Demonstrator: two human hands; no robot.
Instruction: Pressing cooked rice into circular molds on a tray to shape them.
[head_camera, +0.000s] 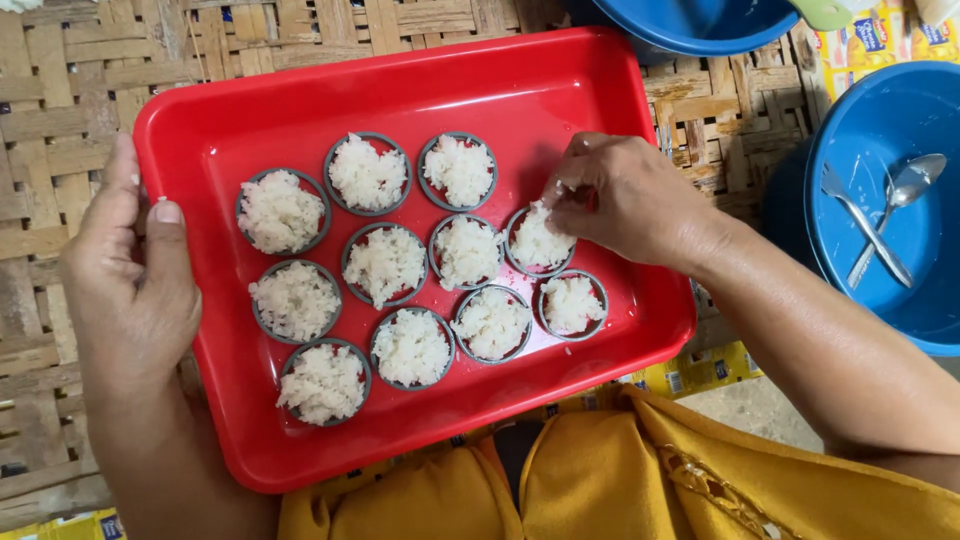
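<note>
Yellow cloth (620, 480) nearest; left hand (130, 290) gripping red tray (480, 100) by its left edge, right hand (625, 200) pinching rice into ring mould (540, 242) near right edge, likely pressing it level next.

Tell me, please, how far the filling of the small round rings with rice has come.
Done: eleven small grey round rings in the red plastic tray hold white rice. In hand: the right hand presses rice into one ring; the left hand holds the tray's edge. Left: no unfilled ring shows.
</note>
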